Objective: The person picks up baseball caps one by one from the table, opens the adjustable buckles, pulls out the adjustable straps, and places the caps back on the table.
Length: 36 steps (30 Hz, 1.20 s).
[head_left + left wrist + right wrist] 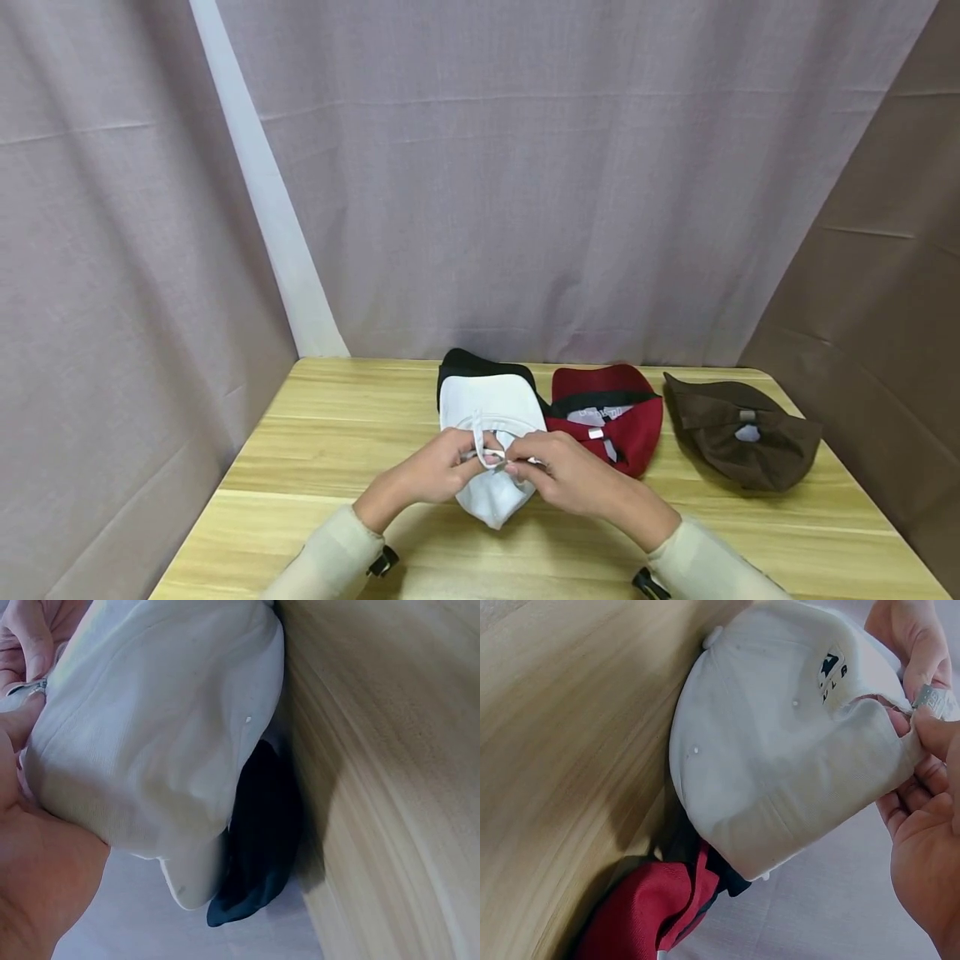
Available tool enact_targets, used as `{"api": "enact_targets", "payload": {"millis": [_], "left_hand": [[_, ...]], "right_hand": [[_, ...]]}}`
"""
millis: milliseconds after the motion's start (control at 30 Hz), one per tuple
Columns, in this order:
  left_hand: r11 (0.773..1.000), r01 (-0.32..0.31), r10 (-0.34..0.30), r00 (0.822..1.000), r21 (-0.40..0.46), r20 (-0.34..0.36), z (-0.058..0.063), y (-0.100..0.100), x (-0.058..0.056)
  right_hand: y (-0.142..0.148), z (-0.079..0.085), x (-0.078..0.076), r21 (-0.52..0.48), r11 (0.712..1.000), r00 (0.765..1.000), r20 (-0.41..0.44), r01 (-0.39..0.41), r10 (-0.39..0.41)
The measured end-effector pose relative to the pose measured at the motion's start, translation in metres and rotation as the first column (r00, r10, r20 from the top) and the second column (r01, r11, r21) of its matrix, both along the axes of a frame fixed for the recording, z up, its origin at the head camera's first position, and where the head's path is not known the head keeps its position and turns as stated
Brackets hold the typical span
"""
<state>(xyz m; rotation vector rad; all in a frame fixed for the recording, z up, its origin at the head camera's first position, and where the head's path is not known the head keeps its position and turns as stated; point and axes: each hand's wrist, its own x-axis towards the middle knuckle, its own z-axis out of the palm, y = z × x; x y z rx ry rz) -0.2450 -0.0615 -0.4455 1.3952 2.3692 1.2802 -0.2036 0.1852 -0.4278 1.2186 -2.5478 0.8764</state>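
Note:
A white baseball cap (491,398) lies crown down in the middle of the table, brim pointing away. Both hands work at its back strap (478,437). My left hand (431,471) pinches the strap on the left, its fingers near the loop. From the right, my right hand (570,475) pinches the strap close to a small metal buckle (928,696). The fingertips of the two hands nearly meet. Small dark embroidery (830,671) shows on the crown in the right wrist view. The fingers partly hide the strap's end.
Behind the white cap sits a black cap (467,363), partly covered by it. A dark red cap (637,433) lies to the right, and a brown hat (738,433) farther right. They rest on a wooden table (322,442) with curtains (480,208) around it.

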Motion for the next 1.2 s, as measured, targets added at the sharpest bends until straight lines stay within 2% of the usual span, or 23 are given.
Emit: {"api": "enact_targets", "payload": {"millis": [233, 567, 700, 867, 1200], "left_hand": [[1.0, 0.011, -0.012, 0.999, 0.026, 0.038, -0.0046, -0.0026, 0.0007], [1.0, 0.018, -0.02, 0.997, 0.022, 0.08, -0.0036, -0.0024, 0.0021], [0.999, 0.034, -0.036, 0.996, 0.025, 0.078, -0.0041, -0.0018, 0.001], [1.0, 0.025, -0.025, 0.997, 0.009, 0.077, -0.003, -0.0018, -0.001], [1.0, 0.028, -0.028, 0.997, 0.004, 0.076, -0.0032, -0.0013, -0.0037]], "right_hand": [[-0.0018, -0.0024, -0.0023, 0.003, 1.0, 1.0, -0.012, -0.01, 0.01], [0.0011, -0.0023, 0.0, 0.001, 1.0, 0.999, -0.022, -0.028, 0.029], [0.0025, -0.0019, 0.0006, 0.007, 1.0, 0.999, -0.018, -0.026, 0.026], [0.0028, -0.0002, 0.0005, 0.009, 1.0, 1.0, -0.005, -0.022, 0.022], [0.0051, 0.0006, 0.0003, -0.002, 1.0, 0.998, 0.054, -0.008, 0.008]]}}
